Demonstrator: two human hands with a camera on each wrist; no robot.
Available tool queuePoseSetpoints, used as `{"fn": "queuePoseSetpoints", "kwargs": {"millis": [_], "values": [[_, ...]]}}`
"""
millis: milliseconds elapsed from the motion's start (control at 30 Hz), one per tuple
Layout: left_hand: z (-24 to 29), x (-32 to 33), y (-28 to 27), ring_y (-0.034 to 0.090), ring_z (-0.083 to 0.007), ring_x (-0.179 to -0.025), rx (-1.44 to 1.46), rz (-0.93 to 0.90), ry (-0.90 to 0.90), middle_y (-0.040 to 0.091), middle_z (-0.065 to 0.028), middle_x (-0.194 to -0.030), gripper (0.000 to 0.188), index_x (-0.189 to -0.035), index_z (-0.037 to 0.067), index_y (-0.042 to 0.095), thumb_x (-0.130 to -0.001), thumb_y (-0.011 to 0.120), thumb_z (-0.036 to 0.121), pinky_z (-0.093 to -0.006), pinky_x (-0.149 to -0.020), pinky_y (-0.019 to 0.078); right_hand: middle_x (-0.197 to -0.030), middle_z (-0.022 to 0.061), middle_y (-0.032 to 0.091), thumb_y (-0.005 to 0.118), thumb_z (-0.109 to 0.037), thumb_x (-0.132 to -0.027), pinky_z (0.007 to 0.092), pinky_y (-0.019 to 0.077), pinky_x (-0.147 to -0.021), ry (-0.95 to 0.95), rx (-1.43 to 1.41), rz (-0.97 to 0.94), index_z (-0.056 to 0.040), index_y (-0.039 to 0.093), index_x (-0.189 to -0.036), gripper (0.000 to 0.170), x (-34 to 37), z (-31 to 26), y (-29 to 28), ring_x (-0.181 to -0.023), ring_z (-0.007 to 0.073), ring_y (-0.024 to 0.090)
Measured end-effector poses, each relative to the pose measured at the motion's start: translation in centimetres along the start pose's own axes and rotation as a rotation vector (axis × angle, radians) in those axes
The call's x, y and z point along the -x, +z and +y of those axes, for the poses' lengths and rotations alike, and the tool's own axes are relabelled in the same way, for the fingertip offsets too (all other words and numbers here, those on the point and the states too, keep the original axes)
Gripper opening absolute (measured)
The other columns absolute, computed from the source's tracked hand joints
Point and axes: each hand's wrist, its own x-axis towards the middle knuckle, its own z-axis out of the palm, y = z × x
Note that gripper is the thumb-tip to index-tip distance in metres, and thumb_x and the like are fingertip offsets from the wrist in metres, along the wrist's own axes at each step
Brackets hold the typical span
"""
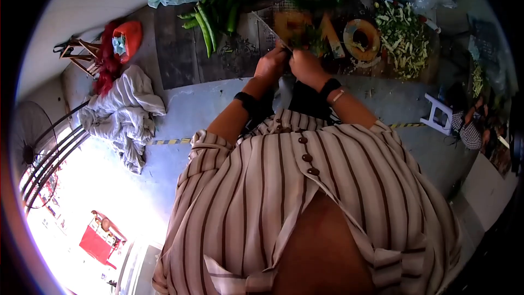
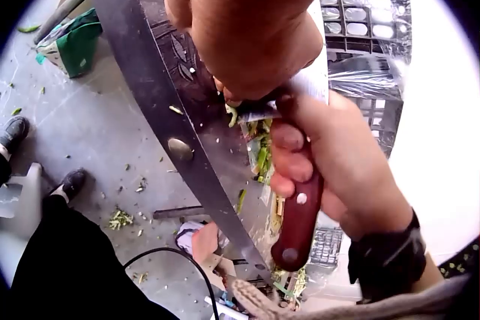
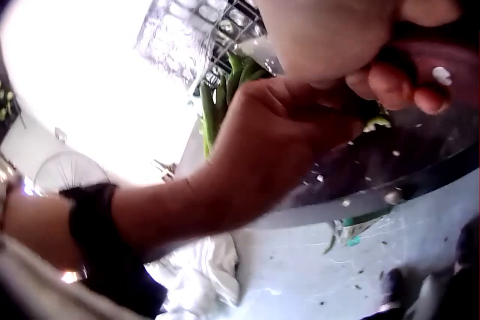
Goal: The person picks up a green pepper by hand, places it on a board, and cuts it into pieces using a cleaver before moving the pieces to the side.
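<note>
In the head view my left hand (image 1: 271, 63) and right hand (image 1: 307, 68) meet at the board's near edge. My right hand (image 2: 341, 147) grips the red handle (image 2: 300, 219) of a knife, whose blade (image 1: 266, 26) points up and left in the head view. Beside the blade, the curled fingers of my left hand (image 2: 255, 27) pinch a small green vegetable piece (image 2: 232, 115), mostly hidden by the hand. In the right wrist view, a pale green piece (image 3: 377, 123) shows by the fingertips of my left hand (image 3: 262, 140).
Long green peppers (image 1: 206, 30) lie at the board's left, and a chopped heap (image 1: 404, 43) lies at its right. The dark board (image 1: 180, 57) has painted letters. Grey cloth (image 1: 128, 104), a red bag (image 1: 131, 38) and a white stool (image 1: 438, 113) are on the floor.
</note>
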Motion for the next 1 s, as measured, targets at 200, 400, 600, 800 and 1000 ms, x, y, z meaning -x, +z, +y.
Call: {"fn": "queuePoseSetpoints", "kwargs": {"millis": [200,400,600,800,1000], "values": [[0.8,0.2,-0.6,0.058,-0.0357,-0.085,-0.025,-0.007,0.041,0.058,-0.0118,-0.092,0.016,-0.09,0.006,0.059,-0.075,0.058,0.001,-0.0393,-0.068,0.0491,-0.077,0.0272,0.059,0.051,-0.014,-0.079,0.049,0.0462,-0.067,-0.019,-0.037,0.035,0.0053,0.058,-0.08,0.02,-2.1,1.2,-0.6,-0.075,0.0441,0.057],[0.3,0.4,-0.1,0.06,-0.033,-0.083,0.004,0.048,0.067,0.059,-0.0106,-0.091,0.014,-0.089,0.006,0.06,-0.076,0.061,0.002,-0.0371,-0.068,0.0496,-0.076,0.0252,0.058,0.05,-0.016,-0.081,0.0486,0.046,-0.067,0.073,0.039,-0.07,0.0029,0.056,-0.078,0.02,2.8,1.2,-3.1,-0.074,0.0424,0.057],[0.0,0.3,0.1,0.06,-0.0342,-0.085,-0.008,0.057,0.056,0.06,-0.0106,-0.1,0.014,-0.089,0.005,0.061,-0.076,0.06,0.002,-0.0367,-0.067,0.05,-0.074,0.0251,0.059,0.049,-0.015,-0.081,0.0496,0.0459,-0.067,0.108,0.049,-0.15,0.003,0.055,-0.077,0.019,3.8,1.6,-2.1,-0.072,0.0428,0.057],[0.3,0.3,-0.1,0.06,-0.0347,-0.085,0.022,0.056,0.021,0.06,-0.0115,-0.101,0.014,-0.089,0.005,0.061,-0.076,0.059,0.003,-0.037,-0.068,0.0501,-0.077,0.0271,0.059,0.051,-0.012,-0.079,0.0491,0.0467,-0.068,0.09,-0.009,-0.067,0.0039,0.056,-0.075,0.017,3.0,1.4,-1.1,-0.075,0.0428,0.058],[-0.1,0.3,0.5,0.059,-0.0349,-0.081,-0.021,0.042,0.003,0.059,-0.0125,-0.091,0.014,-0.088,0.006,0.059,-0.075,0.058,0.004,-0.0394,-0.065,0.0499,-0.075,0.0283,0.058,0.052,-0.012,-0.078,0.0472,0.048,-0.067,-0.012,-0.03,-0.011,0.0053,0.059,-0.074,0.019,-1.5,0.0,0.5,-0.073,0.0433,0.058]]}}
